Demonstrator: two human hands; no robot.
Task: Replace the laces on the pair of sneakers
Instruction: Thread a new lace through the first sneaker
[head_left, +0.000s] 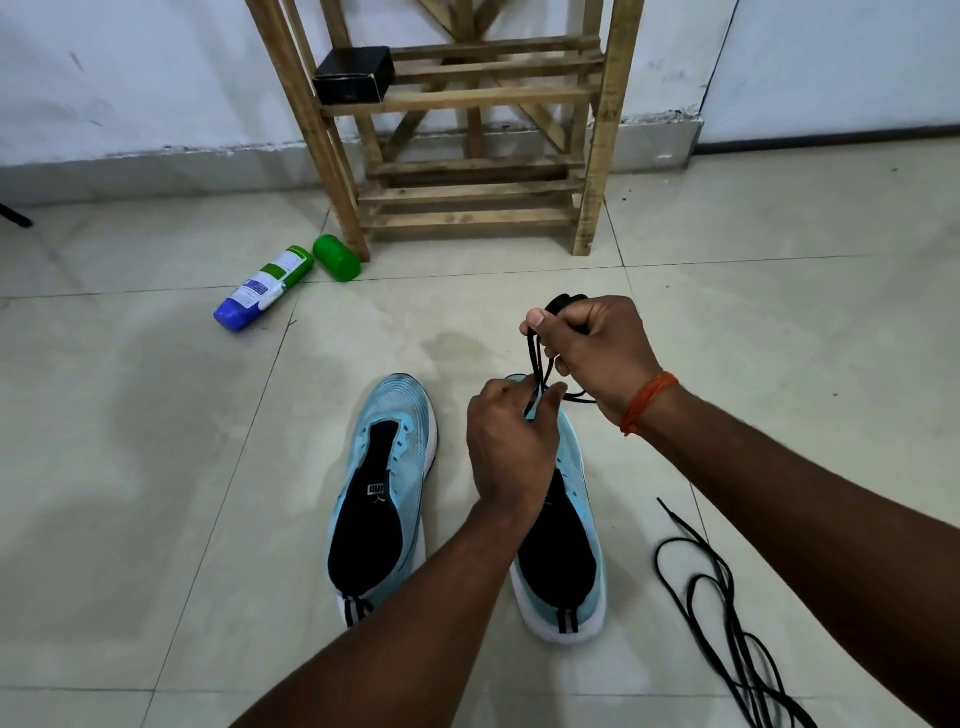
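Two light-blue sneakers with black tongues stand side by side on the tiled floor, toes pointing away from me. The left sneaker (382, 493) has bare eyelets with no lace. Over the toe end of the right sneaker (569, 551), my left hand (511, 441) pinches a black lace (535, 358). My right hand (592, 348) is raised above it and grips a bunch of the same lace, which runs down between the two hands. Another black lace (727, 613) lies loose on the floor to the right.
A wooden rack (467, 130) stands against the white wall ahead, with a black box (353, 75) on a shelf. A white, green and blue bottle (265, 288) lies on the floor to the left, with a green cap (336, 258) beside it.
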